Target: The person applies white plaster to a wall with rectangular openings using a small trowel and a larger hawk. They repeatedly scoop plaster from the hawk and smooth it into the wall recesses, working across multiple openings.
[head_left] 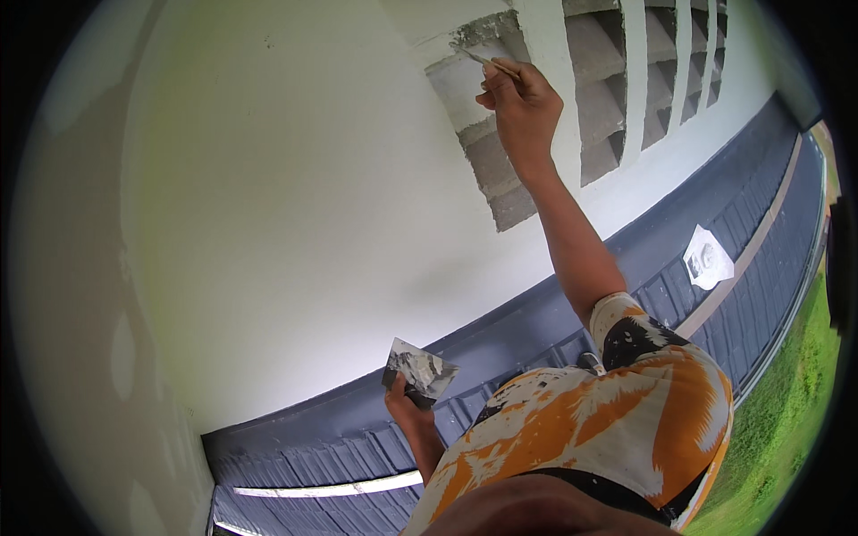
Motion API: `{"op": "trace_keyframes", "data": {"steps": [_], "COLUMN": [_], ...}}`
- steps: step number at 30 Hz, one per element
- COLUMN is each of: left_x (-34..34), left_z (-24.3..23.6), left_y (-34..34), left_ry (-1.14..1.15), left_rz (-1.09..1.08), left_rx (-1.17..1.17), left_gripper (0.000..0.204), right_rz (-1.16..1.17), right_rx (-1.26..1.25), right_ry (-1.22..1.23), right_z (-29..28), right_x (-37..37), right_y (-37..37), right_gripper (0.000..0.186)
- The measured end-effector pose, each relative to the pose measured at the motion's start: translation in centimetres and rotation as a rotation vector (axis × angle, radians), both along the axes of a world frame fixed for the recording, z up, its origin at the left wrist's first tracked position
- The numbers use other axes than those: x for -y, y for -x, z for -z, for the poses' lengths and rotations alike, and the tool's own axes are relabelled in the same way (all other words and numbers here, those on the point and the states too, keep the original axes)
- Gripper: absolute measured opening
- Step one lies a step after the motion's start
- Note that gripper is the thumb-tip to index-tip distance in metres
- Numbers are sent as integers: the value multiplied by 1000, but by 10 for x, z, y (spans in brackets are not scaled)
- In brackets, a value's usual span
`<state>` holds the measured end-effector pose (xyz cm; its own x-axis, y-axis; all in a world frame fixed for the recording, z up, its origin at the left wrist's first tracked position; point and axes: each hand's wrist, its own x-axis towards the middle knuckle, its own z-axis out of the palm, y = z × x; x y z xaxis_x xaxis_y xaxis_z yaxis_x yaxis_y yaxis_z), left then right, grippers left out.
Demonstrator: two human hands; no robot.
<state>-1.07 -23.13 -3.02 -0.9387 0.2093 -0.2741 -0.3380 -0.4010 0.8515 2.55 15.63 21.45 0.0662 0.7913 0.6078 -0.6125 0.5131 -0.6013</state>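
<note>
Spatula (474, 57) is in the right hand (529, 103), up at the top of the view, blade pointing left over the upper part of a stepped grey recess (500, 170) in the pale wall (331, 188). Tip sits at a rough dark patch (466, 38) on the recess surface — too small to tell if it's touching. Right hand pinches the thin handle between thumb and fingers, fingers curled in, wrist below; right arm reaches up from the patterned shirt (608, 402), elbow slightly bent.

Left hand (411, 413) is low, left of the shirt, gripping a flat plate (438, 385) by its dark lower side. Thumb shows along the near edge; the other fingers are mostly hidden, so their exact hold can't be told. Plate is tilted, one corner up, grey-white paste (415, 363) smeared over its face. Spatula and plate are well apart.

Right of the recess: a row of tall openings (601, 98), stepped grey inside, white uprights between them. Under the wall runs a dark ribbed roof (313, 460). White sheet (722, 266) lies on it, right of the right arm, grey stuff in its middle. Pale strip (331, 489) crosses the roof at lower left. Grass (769, 438) at lower right, beyond the roof edge. Far left — another wall section (76, 205), beige with lighter patches.
</note>
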Motion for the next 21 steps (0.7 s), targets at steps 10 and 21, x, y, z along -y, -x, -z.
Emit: {"op": "trace_keyframes", "data": {"steps": [10, 21], "left_x": [-3, 4], "left_z": [-12, 10], "left_y": [-5, 8], "left_ry": [63, 49], "left_rz": [-13, -102], "left_rx": [39, 80], "left_gripper": [33, 33], "right_rz": [868, 812], "right_rx": [492, 456], "right_ry": [-200, -222], "right_z": [12, 12], "right_x": [-15, -41], "right_y": [77, 23], "right_gripper": [26, 19]}}
